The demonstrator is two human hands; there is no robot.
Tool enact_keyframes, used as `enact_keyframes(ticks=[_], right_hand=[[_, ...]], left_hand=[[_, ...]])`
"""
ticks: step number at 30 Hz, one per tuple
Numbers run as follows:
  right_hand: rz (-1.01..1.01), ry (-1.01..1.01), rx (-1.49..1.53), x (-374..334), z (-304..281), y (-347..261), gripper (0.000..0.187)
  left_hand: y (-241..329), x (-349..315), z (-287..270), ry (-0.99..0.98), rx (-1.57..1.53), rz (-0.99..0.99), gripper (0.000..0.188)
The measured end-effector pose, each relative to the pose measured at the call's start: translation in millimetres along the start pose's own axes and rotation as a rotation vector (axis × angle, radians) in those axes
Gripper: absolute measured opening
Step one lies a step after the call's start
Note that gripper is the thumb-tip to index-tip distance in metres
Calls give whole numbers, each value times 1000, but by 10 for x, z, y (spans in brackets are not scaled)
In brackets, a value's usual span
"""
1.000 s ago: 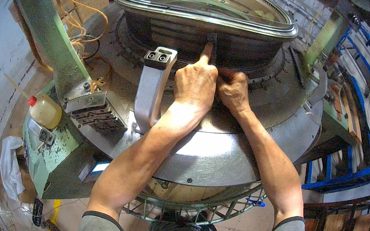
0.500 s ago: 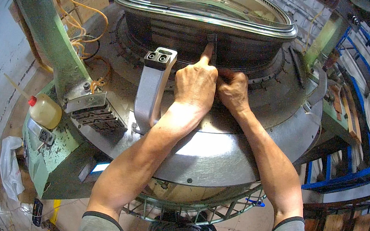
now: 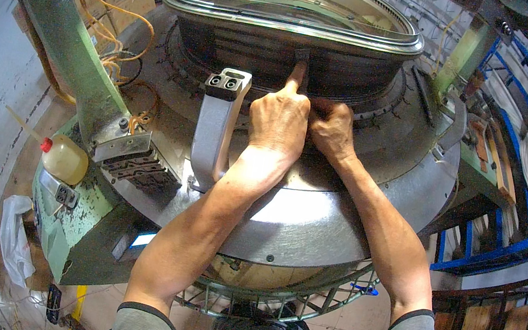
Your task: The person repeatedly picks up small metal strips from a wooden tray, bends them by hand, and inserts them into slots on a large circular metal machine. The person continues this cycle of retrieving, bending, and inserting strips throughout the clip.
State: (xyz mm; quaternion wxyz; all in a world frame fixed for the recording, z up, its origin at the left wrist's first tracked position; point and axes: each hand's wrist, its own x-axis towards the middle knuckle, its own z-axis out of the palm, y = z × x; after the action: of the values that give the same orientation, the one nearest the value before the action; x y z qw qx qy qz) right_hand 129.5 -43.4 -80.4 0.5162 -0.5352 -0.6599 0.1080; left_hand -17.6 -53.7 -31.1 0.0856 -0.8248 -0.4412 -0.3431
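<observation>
My left hand (image 3: 279,120) is in front of the machine's dark cylinder wall (image 3: 240,51). Its index finger stretches up to a small dark tab (image 3: 302,56) on that wall; the other fingers are curled under, and what they hold, if anything, is hidden. Close beside it, my right hand (image 3: 334,129) is closed with the fingers pressed together, low by the foot of the wall. Whatever is in it cannot be made out. Both hands are above the wide steel ring plate (image 3: 311,217).
A grey upright bracket (image 3: 214,133) stands left of my left forearm. Green posts (image 3: 80,60) flank the machine, with orange cables (image 3: 112,54) at the left one. A red-capped bottle of yellowish liquid (image 3: 64,160) sits on the green base. Blue racking (image 3: 499,251) is at right.
</observation>
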Motion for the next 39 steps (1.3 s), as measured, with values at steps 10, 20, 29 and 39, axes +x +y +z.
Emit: enact_keyframes(ticks=[10, 20, 29, 39], right_hand=[[-1, -2, 8, -13, -11, -51, 22], [-8, -2, 11, -17, -21, -86, 20], [35, -1, 19, -18, -11, -61, 20], [27, -6, -12, -7, -7, -54, 19]], left_hand=[[5, 2, -2, -3, 5, 2, 9], [5, 10, -8, -8, 17, -4, 9], [13, 7, -18, 9, 15, 6, 10], [8, 7, -1, -16, 18, -3, 9]])
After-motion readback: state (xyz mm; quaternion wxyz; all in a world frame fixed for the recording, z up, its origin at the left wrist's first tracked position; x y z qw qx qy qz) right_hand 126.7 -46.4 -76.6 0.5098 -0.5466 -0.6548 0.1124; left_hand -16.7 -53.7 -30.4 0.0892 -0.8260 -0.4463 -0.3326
